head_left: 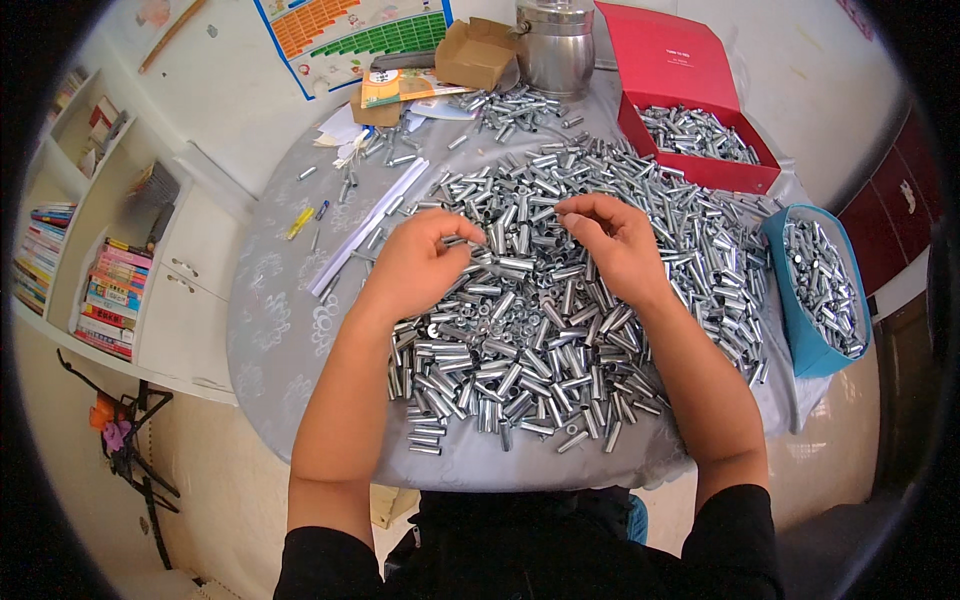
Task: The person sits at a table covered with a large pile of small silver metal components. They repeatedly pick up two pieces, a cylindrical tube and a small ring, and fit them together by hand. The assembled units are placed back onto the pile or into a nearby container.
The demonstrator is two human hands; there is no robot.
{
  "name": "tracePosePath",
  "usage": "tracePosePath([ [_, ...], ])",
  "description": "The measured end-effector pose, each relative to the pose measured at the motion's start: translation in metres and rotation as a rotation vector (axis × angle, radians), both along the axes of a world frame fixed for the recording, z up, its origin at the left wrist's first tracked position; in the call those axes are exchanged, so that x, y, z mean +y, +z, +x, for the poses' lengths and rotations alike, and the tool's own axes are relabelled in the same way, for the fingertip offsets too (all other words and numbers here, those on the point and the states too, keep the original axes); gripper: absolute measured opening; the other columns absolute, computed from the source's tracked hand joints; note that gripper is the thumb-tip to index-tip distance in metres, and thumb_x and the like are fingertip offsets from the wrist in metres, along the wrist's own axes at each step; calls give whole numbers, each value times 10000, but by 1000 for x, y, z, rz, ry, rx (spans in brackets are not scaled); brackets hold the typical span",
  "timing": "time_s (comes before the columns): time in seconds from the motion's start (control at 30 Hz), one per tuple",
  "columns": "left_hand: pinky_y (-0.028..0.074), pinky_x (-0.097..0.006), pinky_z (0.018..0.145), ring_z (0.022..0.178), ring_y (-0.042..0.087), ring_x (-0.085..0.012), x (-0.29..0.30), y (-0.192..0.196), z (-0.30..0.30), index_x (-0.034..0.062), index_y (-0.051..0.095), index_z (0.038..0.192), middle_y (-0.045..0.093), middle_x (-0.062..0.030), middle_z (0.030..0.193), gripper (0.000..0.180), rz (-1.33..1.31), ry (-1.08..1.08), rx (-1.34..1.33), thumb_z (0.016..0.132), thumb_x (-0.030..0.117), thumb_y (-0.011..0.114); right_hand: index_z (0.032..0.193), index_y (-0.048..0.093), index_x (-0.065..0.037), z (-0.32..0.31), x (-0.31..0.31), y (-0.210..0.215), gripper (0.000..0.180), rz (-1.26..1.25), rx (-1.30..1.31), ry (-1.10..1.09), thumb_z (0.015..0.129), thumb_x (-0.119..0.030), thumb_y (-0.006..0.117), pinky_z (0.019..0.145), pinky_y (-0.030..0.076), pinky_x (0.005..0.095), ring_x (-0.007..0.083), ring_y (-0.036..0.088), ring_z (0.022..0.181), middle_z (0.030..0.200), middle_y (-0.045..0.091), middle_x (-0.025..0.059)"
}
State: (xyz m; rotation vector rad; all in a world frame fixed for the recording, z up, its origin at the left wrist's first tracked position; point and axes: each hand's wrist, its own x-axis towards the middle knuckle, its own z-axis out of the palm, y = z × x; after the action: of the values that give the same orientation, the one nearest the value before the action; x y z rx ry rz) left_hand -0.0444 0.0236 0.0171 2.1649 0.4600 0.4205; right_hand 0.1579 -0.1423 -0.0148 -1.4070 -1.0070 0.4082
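A broad heap of silvery metal sleeves (510, 380) spreads over the table, with small washers and nuts (490, 325) among them near the middle. Above the left side of the heap is my left hand (422, 262), its fingers curled and the thumb close to the index finger. My right hand (622, 250) hovers over the heap's right half, bent inward, with thumb and index fingertip nearly together. Whatever either hand may pinch is too small to tell from the metal behind it.
An open red box (720, 178) of bolts stands at the back right, near a blue fabric bin (800, 330) of metal parts. A steel pot (556, 50), cardboard box (478, 52) and white strip (370, 225) lie along the far and left sides. Bookshelves (75, 200) stand left.
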Motion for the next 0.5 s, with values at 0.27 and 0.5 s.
tracePosePath([
  [0.27,487,-310,713,889,579,-192,-6,5,-49,96,727,941,562,-51,977,215,303,-393,251,732,48,723,1038,705,-6,-6,1,2,202,-10,55,10,891,-134,652,641,409,220,46,508,714,796,618,-24],
  [0.5,490,-338,755,908,592,-246,-11,1,-49,67,685,972,572,-74,988,199,389,-354,188,779,96,727,1033,703,-18,-13,-1,4,181,-32,59,27,906,-138,655,668,436,215,44,541,742,839,648,-16],
])
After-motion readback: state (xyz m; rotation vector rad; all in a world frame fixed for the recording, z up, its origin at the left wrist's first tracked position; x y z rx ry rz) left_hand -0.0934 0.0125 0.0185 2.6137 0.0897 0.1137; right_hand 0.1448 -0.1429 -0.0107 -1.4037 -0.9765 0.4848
